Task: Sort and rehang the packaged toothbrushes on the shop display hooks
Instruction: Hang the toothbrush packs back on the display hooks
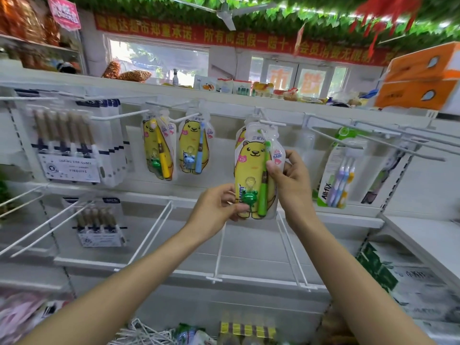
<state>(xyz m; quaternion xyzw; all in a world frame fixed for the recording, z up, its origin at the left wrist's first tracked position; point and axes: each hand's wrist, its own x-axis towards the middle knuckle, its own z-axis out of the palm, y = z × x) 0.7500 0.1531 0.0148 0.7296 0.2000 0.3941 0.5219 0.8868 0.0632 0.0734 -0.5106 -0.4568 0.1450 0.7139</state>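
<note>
Both hands hold one bear-printed toothbrush pack point(254, 170) up at the display. The left hand point(219, 204) has a pinching grip on the pack's lower left corner, thumb on the front beside the green frog toy point(247, 198) sealed inside, fingers behind. The right hand point(290, 178) grips the pack's right edge higher up, fingers curled round it, one fingertip on the front near the pink label. Inside the clear pouch a green toothbrush point(264, 180) stands upright just right of the frog, its head near the top. The top of the pack sits at the white hook point(271, 122) directly above the two grips; whether the hole is already over the hook cannot be told. Another bear pack shows partly behind it.

To the left of the left grip two more bear packs hang on hooks: one with a yellow brush point(163, 153) and a green toy, one with a blue brush point(199, 150) and a blue toy. Farther left hang multi-brush packs with brown handles point(64, 143), and a smaller one point(98, 221) on the row below. To the right of the right grip hangs a green-edged pack point(338, 168) holding several pastel brushes. Long bare hooks point(219, 250) jut out below both grips
</note>
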